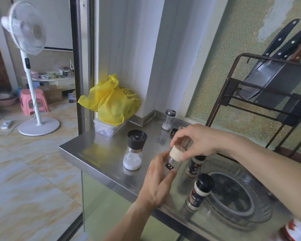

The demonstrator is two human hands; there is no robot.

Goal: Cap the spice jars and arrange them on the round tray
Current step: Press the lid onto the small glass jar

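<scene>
The left hand (159, 180) wraps its fingers and thumb around the body of a clear glass spice jar with a small dark label (170, 166), holding it just above the stainless steel counter (97, 150), and the jar leans with its top tipped away towards the right hand (197, 142). That hand comes down from above and pinches the round, pale wooden cap (177, 152) between thumb and fingertips, so the cap sits directly on the jar's long axis, at its upper end. I judge the capping step is in progress, and seating the cap likely calls for a push or twist along that tilted axis while the left hand braces the glass. The round clear glass tray (261, 202) lies just to the right of the jar, nearer the right arm, with nothing standing in it. Two black-capped spice jars (200, 192) stand at the tray's left rim. A black-topped grinder holding white powder (135, 150) stands just left of the held jar.
</scene>
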